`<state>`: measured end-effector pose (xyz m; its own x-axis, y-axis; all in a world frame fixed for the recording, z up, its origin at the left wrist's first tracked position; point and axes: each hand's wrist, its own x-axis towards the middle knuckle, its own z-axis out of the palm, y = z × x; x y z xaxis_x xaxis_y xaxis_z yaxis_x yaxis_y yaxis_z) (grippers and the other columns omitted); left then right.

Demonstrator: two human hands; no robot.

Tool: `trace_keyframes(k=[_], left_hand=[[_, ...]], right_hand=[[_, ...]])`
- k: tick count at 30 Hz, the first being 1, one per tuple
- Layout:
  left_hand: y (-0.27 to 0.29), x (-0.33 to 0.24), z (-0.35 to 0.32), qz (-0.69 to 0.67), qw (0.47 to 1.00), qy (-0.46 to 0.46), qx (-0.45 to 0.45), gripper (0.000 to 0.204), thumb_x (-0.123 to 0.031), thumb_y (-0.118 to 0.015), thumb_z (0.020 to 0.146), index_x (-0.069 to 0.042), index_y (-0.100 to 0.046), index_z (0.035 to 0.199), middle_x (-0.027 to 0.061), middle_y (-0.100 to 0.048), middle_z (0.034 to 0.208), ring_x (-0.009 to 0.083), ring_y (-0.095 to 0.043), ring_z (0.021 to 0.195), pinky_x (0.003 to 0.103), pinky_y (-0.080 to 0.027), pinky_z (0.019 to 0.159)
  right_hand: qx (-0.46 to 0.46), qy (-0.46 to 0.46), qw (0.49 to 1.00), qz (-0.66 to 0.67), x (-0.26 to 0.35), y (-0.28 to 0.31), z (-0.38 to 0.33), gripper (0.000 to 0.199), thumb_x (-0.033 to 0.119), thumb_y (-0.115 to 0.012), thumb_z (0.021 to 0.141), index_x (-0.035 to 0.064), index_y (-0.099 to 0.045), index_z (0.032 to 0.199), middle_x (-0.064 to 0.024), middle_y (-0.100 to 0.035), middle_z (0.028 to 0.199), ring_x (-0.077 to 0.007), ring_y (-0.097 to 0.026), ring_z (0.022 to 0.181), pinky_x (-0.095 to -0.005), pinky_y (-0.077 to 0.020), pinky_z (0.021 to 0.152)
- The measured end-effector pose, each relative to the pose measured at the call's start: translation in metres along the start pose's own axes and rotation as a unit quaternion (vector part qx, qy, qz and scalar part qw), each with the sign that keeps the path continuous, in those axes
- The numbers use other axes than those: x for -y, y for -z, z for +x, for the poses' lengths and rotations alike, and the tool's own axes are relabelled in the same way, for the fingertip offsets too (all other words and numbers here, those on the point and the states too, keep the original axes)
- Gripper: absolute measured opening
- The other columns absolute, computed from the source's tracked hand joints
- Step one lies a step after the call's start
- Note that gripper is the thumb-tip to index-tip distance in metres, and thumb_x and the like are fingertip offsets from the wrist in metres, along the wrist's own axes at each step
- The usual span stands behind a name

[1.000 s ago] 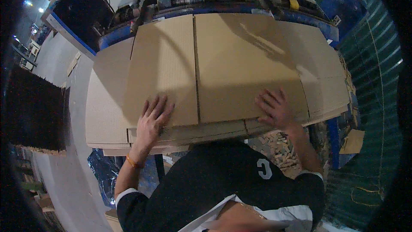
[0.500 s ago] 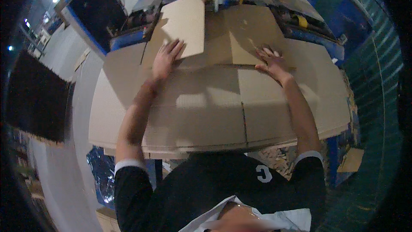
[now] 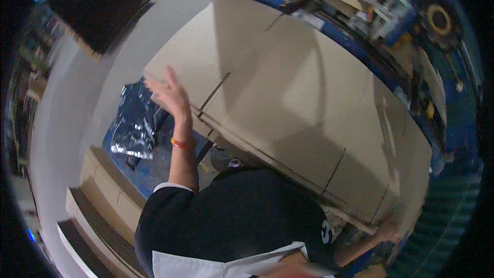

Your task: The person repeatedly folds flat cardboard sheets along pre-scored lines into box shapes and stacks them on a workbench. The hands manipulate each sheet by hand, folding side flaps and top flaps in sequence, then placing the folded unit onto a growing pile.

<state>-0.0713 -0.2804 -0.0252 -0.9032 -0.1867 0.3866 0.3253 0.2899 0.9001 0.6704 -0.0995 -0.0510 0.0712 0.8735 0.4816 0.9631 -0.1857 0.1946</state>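
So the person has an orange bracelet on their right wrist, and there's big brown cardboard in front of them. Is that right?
Not quite: in the head view, the orange bracelet is on the wrist of the left hand, not the right. The big brown cardboard is in front of the person, as you said.

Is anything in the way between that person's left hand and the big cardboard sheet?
Nothing visible is. The left hand is open by the left end of the cardboard sheet, with no object between; contact is unclear.
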Motion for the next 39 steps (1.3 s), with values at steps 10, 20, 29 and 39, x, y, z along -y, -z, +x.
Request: trace_keyframes(k=[10,20,29,39], left_hand=[[0.013,0.012,0.008,0.154,0.981,-0.006,0.12,0.067,-0.03,-0.061,0.079,0.007,-0.033,0.127,0.0268,-0.039,0.128,0.0378,-0.037,0.12,0.044,-0.025,0.102],[0.031,-0.072,0.053,-0.433,0.89,-0.014,0.139,0.062,-0.009,-0.059,0.083,0.0,-0.025,0.134,0.0205,-0.045,0.126,0.025,-0.046,0.116,0.037,-0.038,0.096],[-0.015,-0.086,0.094,-0.386,0.901,-0.135,0.148,0.066,-0.001,-0.056,0.081,0.003,-0.019,0.136,0.0178,-0.041,0.131,0.0238,-0.045,0.116,0.032,-0.039,0.094],[0.034,-0.01,0.061,-0.31,0.869,0.033,0.384,0.043,-0.007,-0.055,0.081,0.0,-0.044,0.122,0.0085,-0.054,0.106,0.0192,-0.053,0.099,0.032,-0.043,0.086]], right_hand=[[-0.025,-0.299,0.83,0.471,-0.007,-0.021,-0.011,0.055,0.049,-0.047,0.085,0.0066,-0.055,0.119,-0.0187,-0.054,0.119,-0.0296,-0.054,0.103,-0.0417,-0.0495,0.075],[0.035,-0.329,0.939,0.097,0.03,0.036,0.029,0.065,0.056,-0.047,0.081,0.0136,-0.043,0.131,-0.0195,-0.036,0.135,-0.0326,-0.043,0.117,-0.0493,-0.0369,0.093],[-0.146,-0.32,0.537,0.767,-0.102,-0.045,0.034,0.052,0.023,-0.066,0.077,-0.0082,-0.047,0.115,-0.016,-0.055,0.111,-0.0266,-0.056,0.094,-0.0358,-0.0474,0.078],[-0.274,-0.163,0.85,0.42,0.09,0.206,-0.044,0.037,0.012,-0.057,0.082,-0.0007,-0.052,0.116,-0.0137,-0.056,0.113,-0.0217,-0.055,0.097,-0.0334,-0.0433,0.083]])
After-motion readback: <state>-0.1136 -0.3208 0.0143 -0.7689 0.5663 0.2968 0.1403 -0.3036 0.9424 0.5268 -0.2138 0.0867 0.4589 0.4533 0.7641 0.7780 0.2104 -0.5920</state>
